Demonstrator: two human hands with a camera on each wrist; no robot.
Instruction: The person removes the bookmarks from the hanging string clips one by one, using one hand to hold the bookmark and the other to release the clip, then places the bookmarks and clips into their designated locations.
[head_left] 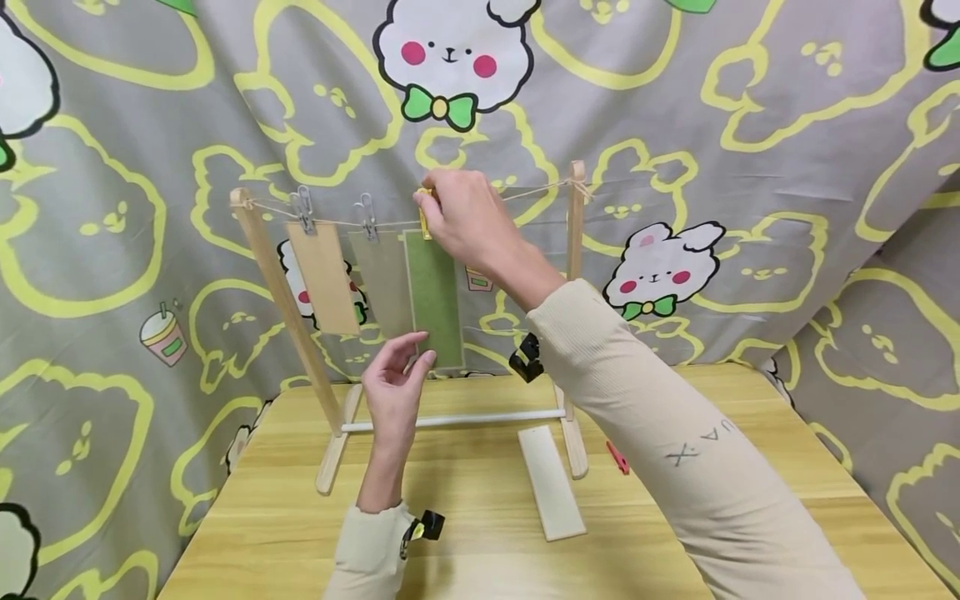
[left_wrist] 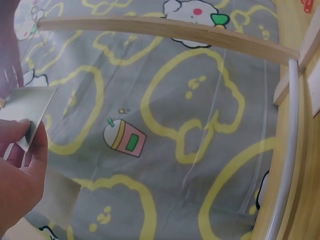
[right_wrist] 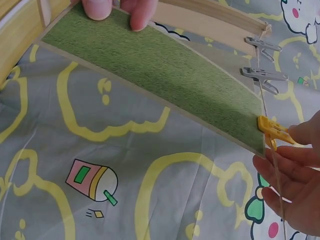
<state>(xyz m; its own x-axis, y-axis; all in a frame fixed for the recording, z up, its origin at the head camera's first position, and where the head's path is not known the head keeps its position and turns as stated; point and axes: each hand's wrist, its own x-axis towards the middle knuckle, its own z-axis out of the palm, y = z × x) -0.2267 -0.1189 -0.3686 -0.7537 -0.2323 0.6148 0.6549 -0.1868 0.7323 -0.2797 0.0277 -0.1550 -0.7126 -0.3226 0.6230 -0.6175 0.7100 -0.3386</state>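
Observation:
A green card (head_left: 437,300) with a pale border hangs at the string (right_wrist: 280,195), its top edge in the jaws of a yellow clothespin (right_wrist: 274,131). My right hand (head_left: 472,218) pinches that clothespin between thumb and fingers. Down at the card's lower end, my left hand (head_left: 393,392) holds its edge, thumb on one face and fingers behind, as the left wrist view shows. Left of the green card, a grey-beige card (head_left: 381,279) and a tan card (head_left: 324,275) hang from grey clothespins (head_left: 367,218).
The string runs between two wooden posts (head_left: 281,300) joined low down by a white rod (head_left: 457,419). On the wooden table (head_left: 465,517) lie a cream card (head_left: 551,483) and a red clothespin (head_left: 618,458). Patterned cloth (head_left: 675,108) hangs close behind the rack.

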